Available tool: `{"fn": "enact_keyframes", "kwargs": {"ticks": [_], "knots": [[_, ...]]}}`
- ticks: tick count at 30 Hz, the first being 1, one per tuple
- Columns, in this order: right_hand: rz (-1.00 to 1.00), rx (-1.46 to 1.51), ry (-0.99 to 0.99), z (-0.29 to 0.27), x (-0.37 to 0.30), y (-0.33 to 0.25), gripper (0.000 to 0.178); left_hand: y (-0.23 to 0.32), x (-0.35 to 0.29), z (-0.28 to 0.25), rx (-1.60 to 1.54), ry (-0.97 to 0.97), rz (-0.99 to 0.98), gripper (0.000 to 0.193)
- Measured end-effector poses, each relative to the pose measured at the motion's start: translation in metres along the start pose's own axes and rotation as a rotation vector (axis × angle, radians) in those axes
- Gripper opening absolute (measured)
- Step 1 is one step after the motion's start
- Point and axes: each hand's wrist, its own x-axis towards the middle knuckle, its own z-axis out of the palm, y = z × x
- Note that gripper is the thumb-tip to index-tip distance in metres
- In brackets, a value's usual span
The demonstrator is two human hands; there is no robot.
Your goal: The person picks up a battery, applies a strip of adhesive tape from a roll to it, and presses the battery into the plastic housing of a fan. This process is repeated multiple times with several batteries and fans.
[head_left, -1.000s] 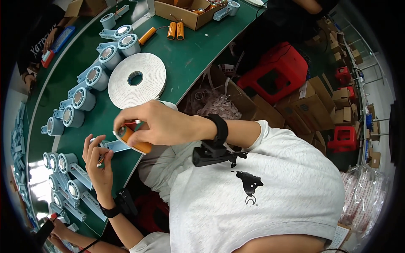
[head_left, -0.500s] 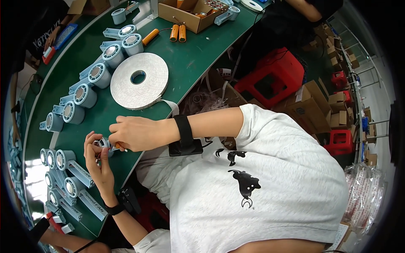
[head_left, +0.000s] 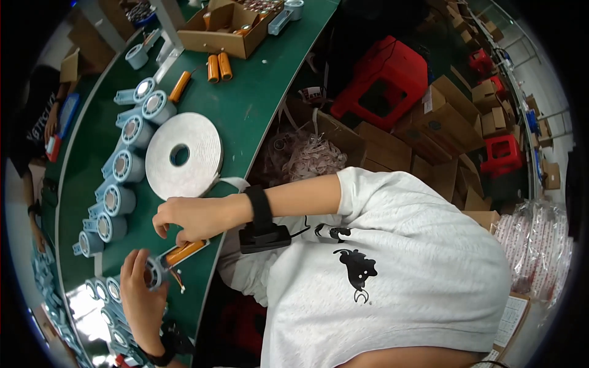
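My left hand (head_left: 142, 300) is wrapped round the head of a light blue handheld fan (head_left: 154, 270). The fan's handle lies open, pointing up to the right, with an orange cylindrical battery (head_left: 184, 252) along it. Thin wires (head_left: 178, 281) with a small white connector hang beside the handle. Just above the battery is my right hand (head_left: 199, 219), its fingers bent and apart with nothing between them; whether the thumb touches the battery I cannot tell. A large white roll of tape (head_left: 202, 147) lies flat beyond my right hand, its loose end by my wrist.
A row of light blue fans (head_left: 127, 165) runs along the green table (head_left: 245, 104), with more fans (head_left: 101, 293) beyond my left hand. Loose orange batteries (head_left: 219, 67) lie near a cardboard box (head_left: 230, 40). Red stools (head_left: 383, 80) and cartons stand right of the table edge.
My right hand has loosened from its grip at the fan and moved off it, so the battery in the handle shows. My left hand still holds the fan. The whole view has shifted.
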Motion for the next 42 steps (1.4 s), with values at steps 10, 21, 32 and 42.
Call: {"fn": "enact_keyframes", "kwargs": {"ticks": [10, 21, 32, 42], "knots": [[0.413, -0.660, 0.307, -0.167, 0.035, 0.079, 0.034, -0.262, 0.252, -0.130, 0.151, 0.444, -0.007, 0.046], [0.417, -0.697, 0.321, -0.165, 0.057, 0.093, 0.050, 0.033, 0.148, -0.006, 0.040, 0.021, 0.585, 0.063], [0.245, 0.665, 0.481, -0.078, -0.101, 0.010, 0.031, 0.081, 0.102, 0.059, 0.000, 0.235, 0.291, 0.081], [0.330, 0.416, 0.288, -0.035, -0.115, -0.009, 0.019, 0.040, 0.050, 0.052, -1.502, 0.529, 0.550, 0.065]]}}
